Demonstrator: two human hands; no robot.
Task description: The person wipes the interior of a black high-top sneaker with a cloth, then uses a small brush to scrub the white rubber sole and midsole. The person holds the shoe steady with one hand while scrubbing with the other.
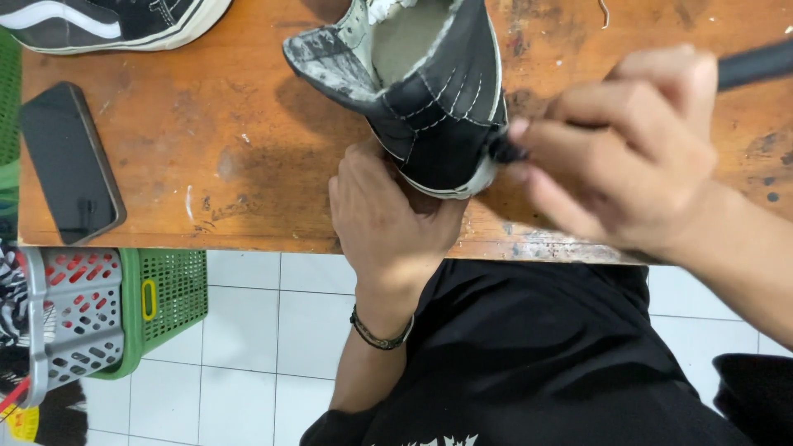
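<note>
Fingers (570, 157) of right hand (619, 157) pinch a black brush (747, 64) against the black sneaker (429, 99). Left hand (384, 211) grips the sneaker's heel at the surface's (206, 132) near edge.

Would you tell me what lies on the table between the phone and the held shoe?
Only bare, stained wooden table separates the phone from the shoe, per the head view.

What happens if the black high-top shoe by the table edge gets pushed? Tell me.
The black high-top shoe is tilted up on the wooden table, steadied by the left hand, so it would probably tip if released. Its fabric collar looks soft and likely floppy. The rubber sole rim should grip rather than slide.
</note>
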